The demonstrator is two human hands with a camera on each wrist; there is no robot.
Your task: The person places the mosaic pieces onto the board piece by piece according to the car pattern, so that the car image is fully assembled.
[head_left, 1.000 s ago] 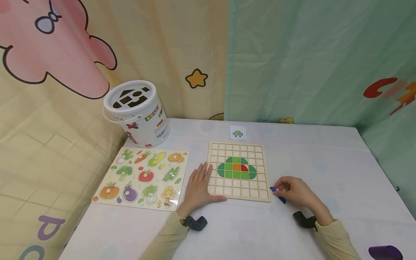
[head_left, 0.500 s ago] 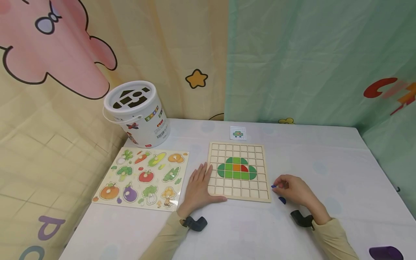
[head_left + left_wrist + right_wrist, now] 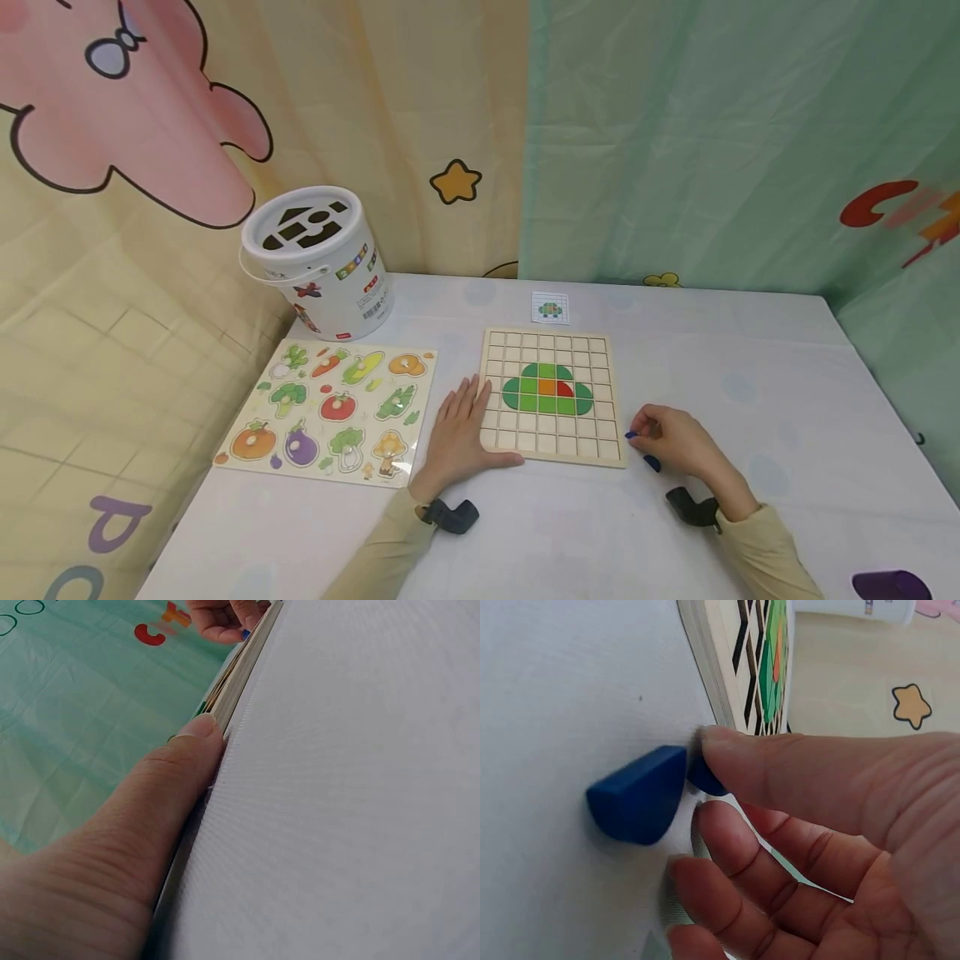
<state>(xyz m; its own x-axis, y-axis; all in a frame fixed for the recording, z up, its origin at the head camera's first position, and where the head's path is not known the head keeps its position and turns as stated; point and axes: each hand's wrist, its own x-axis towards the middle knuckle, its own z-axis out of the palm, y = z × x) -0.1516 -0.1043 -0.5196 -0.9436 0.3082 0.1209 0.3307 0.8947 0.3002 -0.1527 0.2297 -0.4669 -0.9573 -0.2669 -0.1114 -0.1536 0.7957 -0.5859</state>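
In the head view my left hand point(image 3: 456, 435) lies against the lower left corner of a wooden grid board point(image 3: 551, 446), fingers straight along its side. Its thumb point(image 3: 169, 769) touches the board's front edge in the left wrist view. Green, orange and red pieces point(image 3: 547, 389) form a shape in the grid. Beside the board's lower right corner, my right hand point(image 3: 678, 439) pinches a small blue block point(image 3: 705, 778), partly hidden by the thumb. A second blue block point(image 3: 641, 796), flat on one side and rounded on the other, lies on the table close to the fingers.
A small pattern card point(image 3: 551, 308) lies behind the board. To the left is a vegetable puzzle board point(image 3: 318, 467), with a white lidded bucket point(image 3: 337, 296) behind it. A purple object point(image 3: 891, 585) sits at the lower right.
The two blue blocks, close together at first, have come apart as my right hand took one. That hand has shifted slightly left. My left hand has stayed still.
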